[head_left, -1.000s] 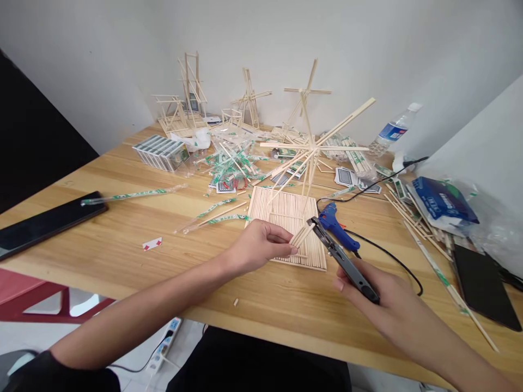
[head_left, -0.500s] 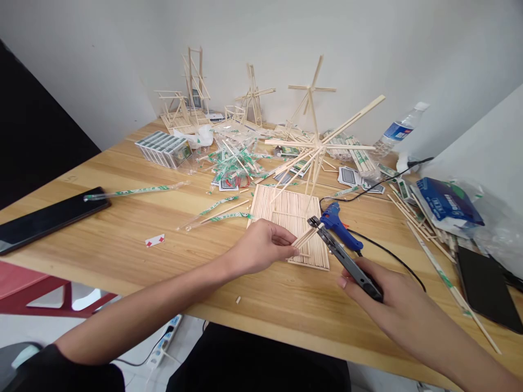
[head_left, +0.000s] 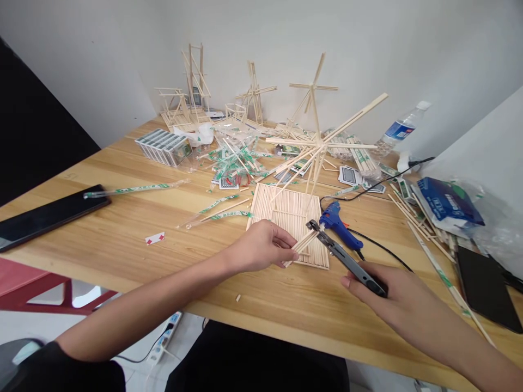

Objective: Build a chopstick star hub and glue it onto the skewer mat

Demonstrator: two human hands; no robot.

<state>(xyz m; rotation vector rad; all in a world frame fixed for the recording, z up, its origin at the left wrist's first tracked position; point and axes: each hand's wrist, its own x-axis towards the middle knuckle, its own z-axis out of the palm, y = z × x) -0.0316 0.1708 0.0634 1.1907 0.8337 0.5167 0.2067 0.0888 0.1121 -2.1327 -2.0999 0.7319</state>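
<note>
My left hand (head_left: pixel 272 247) pinches a small bundle of thin wooden sticks (head_left: pixel 304 242) above the slatted stick panel (head_left: pixel 290 198). In my right hand (head_left: pixel 382 291) is a dark grey pair of pliers (head_left: pixel 347 262), its fingers wrapped round the handles. The pliers' head is at the far ends of the held sticks; whether the jaws bite into them cannot be made out. Just beyond the pliers lies a blue glue gun (head_left: pixel 337 226). Behind the panel stands a stick frame (head_left: pixel 318 144) with long arms radiating from its top.
Plastic wrappers and loose sticks (head_left: pixel 239 158) lie in a heap behind the panel. A clear box (head_left: pixel 163 147) and a phone (head_left: pixel 53 215) are to the left. A water bottle (head_left: pixel 402 130), a blue packet (head_left: pixel 447 204) and a black tablet-like slab (head_left: pixel 486 288) are on the right. The glue gun's cord trails rightward.
The pliers have shifted slightly down and to the right with my right hand. The sticks in my left hand have tilted a little; the rest stays put.
</note>
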